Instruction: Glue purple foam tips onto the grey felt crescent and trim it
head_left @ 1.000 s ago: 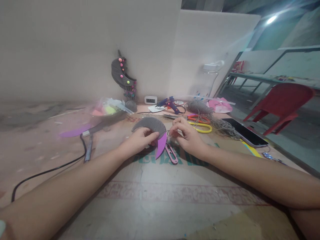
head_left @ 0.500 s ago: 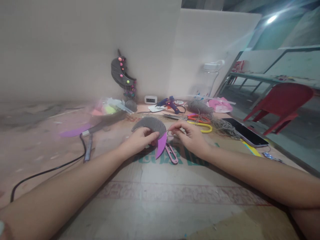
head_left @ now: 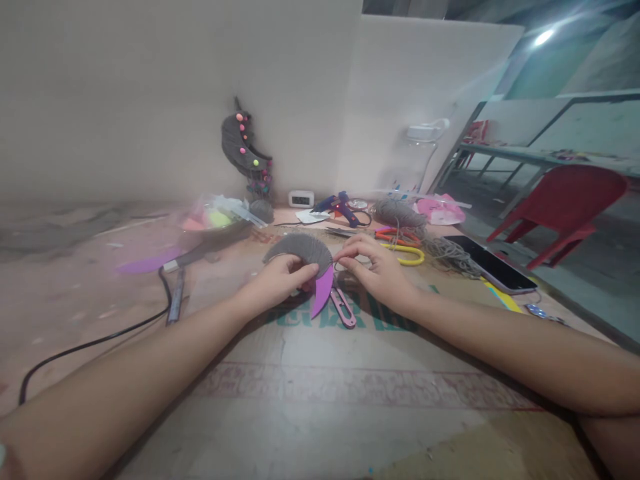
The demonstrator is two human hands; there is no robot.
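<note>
Head view: the right hand (head_left: pixel 380 273) has been shifted slightly left, up to the crescent's edge. The crescent (head_left: pixel 306 248), mid-frame, is pinched between thumb and fingers of the left hand (head_left: pixel 277 280). Right fingertips are bunched; whether yarn is pinched cannot be told. Snips (head_left: pixel 349 321) lie just beside, lower right. Crescent probably light, bendable, its yarn wrap apt to slip; best gripped flat across the wound part.

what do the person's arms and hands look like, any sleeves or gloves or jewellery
The left hand and right hand wear no gloves; no rings or watch can be made out. Both forearms are bare. A pale edge at the picture's far left might be a sleeve; too little shows.
</note>
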